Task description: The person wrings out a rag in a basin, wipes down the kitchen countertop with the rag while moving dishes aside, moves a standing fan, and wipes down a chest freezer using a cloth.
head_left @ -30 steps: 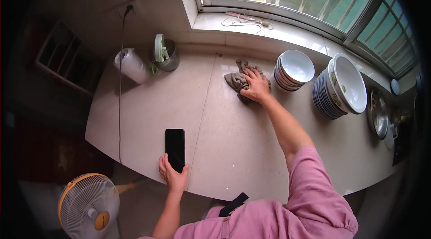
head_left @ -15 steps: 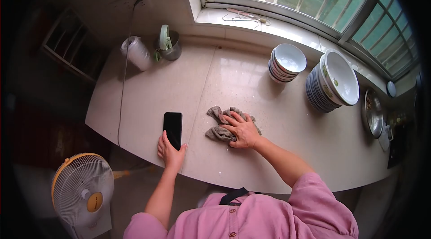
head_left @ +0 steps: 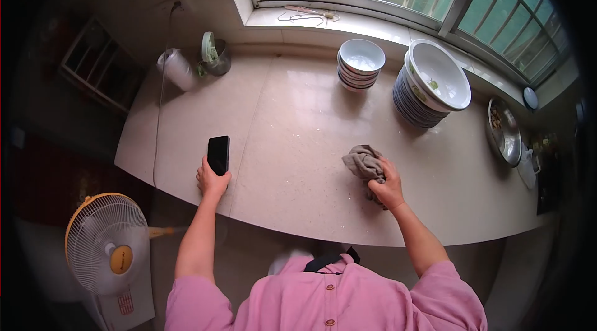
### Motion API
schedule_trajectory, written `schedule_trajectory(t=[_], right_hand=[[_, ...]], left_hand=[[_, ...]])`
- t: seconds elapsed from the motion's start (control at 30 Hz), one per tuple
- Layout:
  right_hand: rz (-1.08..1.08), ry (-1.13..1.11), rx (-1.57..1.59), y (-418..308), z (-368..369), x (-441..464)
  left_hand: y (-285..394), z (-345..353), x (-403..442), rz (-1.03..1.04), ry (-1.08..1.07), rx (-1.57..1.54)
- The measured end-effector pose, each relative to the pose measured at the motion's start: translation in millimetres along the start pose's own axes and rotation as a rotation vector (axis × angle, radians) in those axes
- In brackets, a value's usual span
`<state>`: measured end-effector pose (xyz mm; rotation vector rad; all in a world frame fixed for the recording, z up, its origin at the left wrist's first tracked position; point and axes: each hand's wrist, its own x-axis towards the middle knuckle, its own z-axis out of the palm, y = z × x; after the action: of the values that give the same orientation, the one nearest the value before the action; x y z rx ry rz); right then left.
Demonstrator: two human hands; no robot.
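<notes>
In the head view, my left hand [head_left: 212, 180] grips the lower end of a black smartphone [head_left: 218, 152] at the left part of the counter. Its thumb and fingers sit on either side of the phone. My right hand [head_left: 388, 188] is closed around a bunched grey-brown cloth [head_left: 363, 162], right of the counter's middle. Part of the cloth sticks out beyond the fingers, and some hangs below the hand. Whether it touches the counter I cannot tell. Small specks and shiny drops dot the countertop [head_left: 298, 144] between my hands.
Stacked bowls [head_left: 360, 60] and a tall pile of plates topped by a big white bowl [head_left: 438, 76] stand toward the window. A metal basin [head_left: 505, 132] is at the right. Back left are a plastic roll [head_left: 177, 69], a dark pot [head_left: 216, 60] and a cord [head_left: 158, 138]. A fan [head_left: 106, 250] stands below.
My right hand has moved right with the cloth, which was spread under the palm and is now bunched in the fingers. My left hand still holds the phone. The camera view has shifted.
</notes>
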<state>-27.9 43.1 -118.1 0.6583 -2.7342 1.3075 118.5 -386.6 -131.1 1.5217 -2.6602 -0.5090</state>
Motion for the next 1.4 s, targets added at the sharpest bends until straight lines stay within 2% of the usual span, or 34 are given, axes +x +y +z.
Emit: schedule_trajectory(t=[0.07, 0.1, 0.13, 0.17, 0.2, 0.4, 0.47, 0.6, 0.73, 0.9, 1.07, 1.3, 1.4], right_hand=[[0.16, 0.159, -0.13, 47, -31, 0], [0.297, 0.095, -0.215, 63, -48, -2], [0.297, 0.097, -0.219, 70, -57, -6], [0.461, 0.096, -0.397, 75, -61, -12], [0.624, 0.093, -0.576, 74, -61, -16], [0.652, 0.105, -0.622, 39, 1, 3], [0.622, 0.061, -0.613, 11, 30, 20], [0.369, -0.103, -0.587, -48, 110, 51], [0.145, -0.271, -0.541, -124, 183, 71], [-0.136, -0.444, -0.488, -180, 245, 55], [-0.384, -0.679, -0.489, -188, 220, -3], [-0.446, -0.928, -0.564, -151, 126, -68], [-0.47, -0.842, -0.562, -161, 136, -66]], left_hand=[[-13, 4, 10, -0.004, -0.018, -0.056], [-30, 17, 24, -0.01, -0.043, -0.275], [-24, 10, 23, -0.017, -0.067, -0.496], [-21, 1, 18, -0.074, -0.172, -0.683], [-22, -3, 19, -0.073, -0.176, -0.683], [-35, -32, 9, -0.323, -0.438, -1.33], [-50, -32, 4, -0.32, -0.468, -1.417], [-81, -50, -12, -0.317, -0.593, -1.551], [-112, -69, -18, -0.32, -0.591, -1.558], [-141, -80, -16, -0.262, -0.518, -1.452], [-140, -76, -5, -0.276, -0.539, -1.47], [-139, -68, 7, -0.216, -0.562, -1.522], [-146, -72, 6, -0.237, -0.587, -1.568]])
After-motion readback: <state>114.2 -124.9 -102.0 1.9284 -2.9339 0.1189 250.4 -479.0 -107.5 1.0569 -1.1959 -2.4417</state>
